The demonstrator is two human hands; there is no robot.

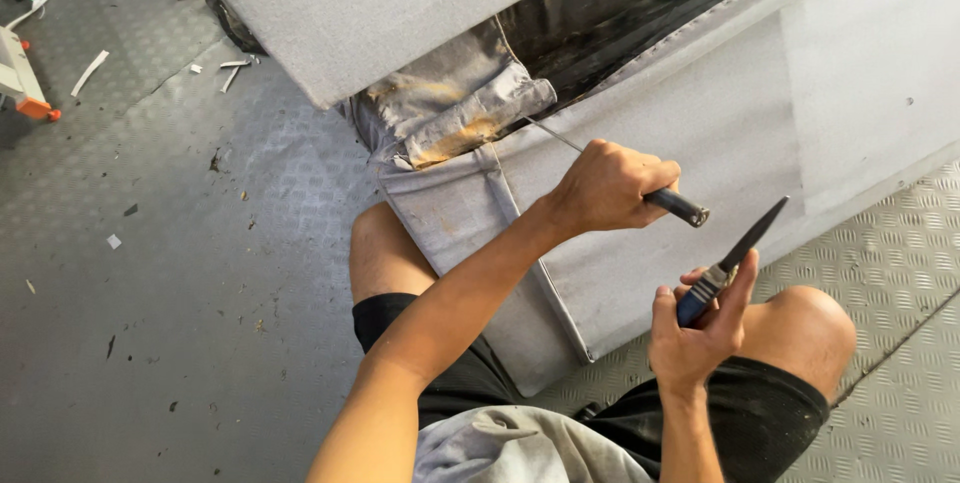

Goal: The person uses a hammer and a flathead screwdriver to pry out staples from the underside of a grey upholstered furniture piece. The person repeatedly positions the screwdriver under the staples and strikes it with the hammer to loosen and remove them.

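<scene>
Upholstery fills the upper right of the frame: a grey fabric-covered furniture piece [700,133] lies tilted on the metal tread-plate floor [180,273], its near corner resting against the person's bare knees. At the centre top, a flap of worn, stained fabric [455,103] is peeled back beside a dark opening in the frame.

The left hand [610,186], at the centre, has its grip closed fully round the dark handle of a thin metal tool [600,165]. The slim shaft runs up and left from the fist, and its tip reaches the edge of the stained flap, just beside the dark opening. The handle's end sticks out to the right of the fist.

The right hand [700,328], lower right of centre, has its grip closed on the blue handle of pointed pliers [735,258]. Their dark jaws point up and right, together, and hang above the grey fabric, clear of the flap and well apart from the shaft's tip.

A seam of the grey cover runs down from the flap toward the lower centre. Open floor spreads across the left half of the frame, with small white scraps [90,71] scattered at the upper left and an orange-and-white tool [20,78] at the far left edge.
</scene>
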